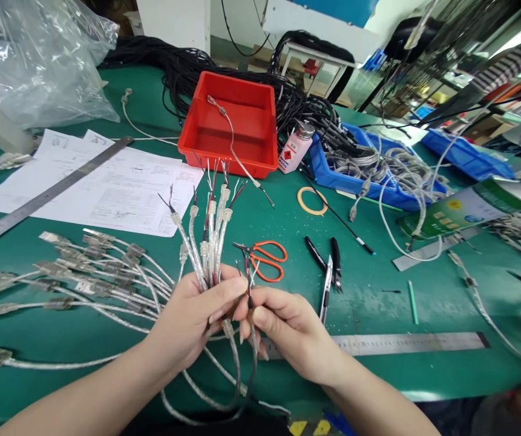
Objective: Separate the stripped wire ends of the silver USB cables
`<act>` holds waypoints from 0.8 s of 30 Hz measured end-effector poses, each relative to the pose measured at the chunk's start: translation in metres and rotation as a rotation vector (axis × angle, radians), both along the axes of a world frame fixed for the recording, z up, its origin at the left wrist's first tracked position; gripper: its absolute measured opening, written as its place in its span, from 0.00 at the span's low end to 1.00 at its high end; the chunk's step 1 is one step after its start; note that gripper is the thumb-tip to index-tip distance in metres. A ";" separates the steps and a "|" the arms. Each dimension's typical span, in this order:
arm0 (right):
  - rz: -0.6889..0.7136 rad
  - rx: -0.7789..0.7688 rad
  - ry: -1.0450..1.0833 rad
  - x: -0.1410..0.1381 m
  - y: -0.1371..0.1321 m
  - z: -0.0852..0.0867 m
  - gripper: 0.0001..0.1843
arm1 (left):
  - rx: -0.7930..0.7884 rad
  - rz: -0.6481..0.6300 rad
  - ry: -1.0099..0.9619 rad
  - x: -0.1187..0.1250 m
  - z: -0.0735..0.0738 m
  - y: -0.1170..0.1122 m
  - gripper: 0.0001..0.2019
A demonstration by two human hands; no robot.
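My left hand (196,312) is closed around a bundle of clear-jacketed cables (215,242); their stripped ends fan upward with thin red, black and white wires. Between the fingertips of my right hand (287,330) is the end of a single cable (252,327), pinched just below its split wires. My left thumb and fingertips also meet those wires. Looped cable hangs below both hands. To the left, the USB plugs (92,266) of several cables spread over the green table. Orange-handled scissors (267,260) lie just beyond my fingers.
A red bin (237,154) with a cable across it stands ahead, beside a pink-white bottle (295,148). Blue trays (328,172) hold coiled cables. Black cutters (337,260), a knife (327,287), a steel ruler (391,344) and a tape ring (312,201) lie rightward. Papers (151,188) lie left.
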State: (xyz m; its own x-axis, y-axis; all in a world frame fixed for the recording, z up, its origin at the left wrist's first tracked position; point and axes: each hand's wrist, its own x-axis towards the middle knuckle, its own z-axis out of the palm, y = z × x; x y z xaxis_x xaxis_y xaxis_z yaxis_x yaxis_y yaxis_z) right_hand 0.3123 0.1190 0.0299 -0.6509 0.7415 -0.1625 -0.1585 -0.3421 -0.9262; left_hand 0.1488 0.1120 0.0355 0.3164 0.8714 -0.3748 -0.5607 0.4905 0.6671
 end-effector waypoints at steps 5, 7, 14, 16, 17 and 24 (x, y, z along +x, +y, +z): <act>0.007 0.078 -0.020 0.001 0.001 0.000 0.11 | 0.029 0.004 0.023 0.000 0.001 0.001 0.19; -0.100 0.092 -0.002 0.002 0.002 0.000 0.11 | 0.038 0.048 0.064 0.000 0.001 0.001 0.15; -0.225 -0.128 0.074 0.004 0.003 0.003 0.14 | 0.077 0.062 0.115 -0.003 -0.004 0.000 0.11; -0.149 -0.103 -0.079 0.004 0.003 0.004 0.19 | 0.085 0.081 0.123 -0.003 -0.005 0.000 0.11; -0.111 -0.082 -0.134 0.003 0.003 0.003 0.20 | 0.088 0.090 0.121 -0.003 -0.005 0.000 0.11; -0.410 0.087 0.009 0.003 0.012 0.002 0.14 | 0.091 0.158 0.149 0.000 -0.003 0.001 0.12</act>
State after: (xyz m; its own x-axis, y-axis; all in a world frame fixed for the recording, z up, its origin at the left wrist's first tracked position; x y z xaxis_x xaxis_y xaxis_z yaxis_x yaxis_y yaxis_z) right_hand 0.3154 0.1312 0.0316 -0.3004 0.9502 -0.0830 -0.2737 -0.1693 -0.9468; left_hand 0.1486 0.1128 0.0327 0.1201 0.9382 -0.3245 -0.5179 0.3381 0.7858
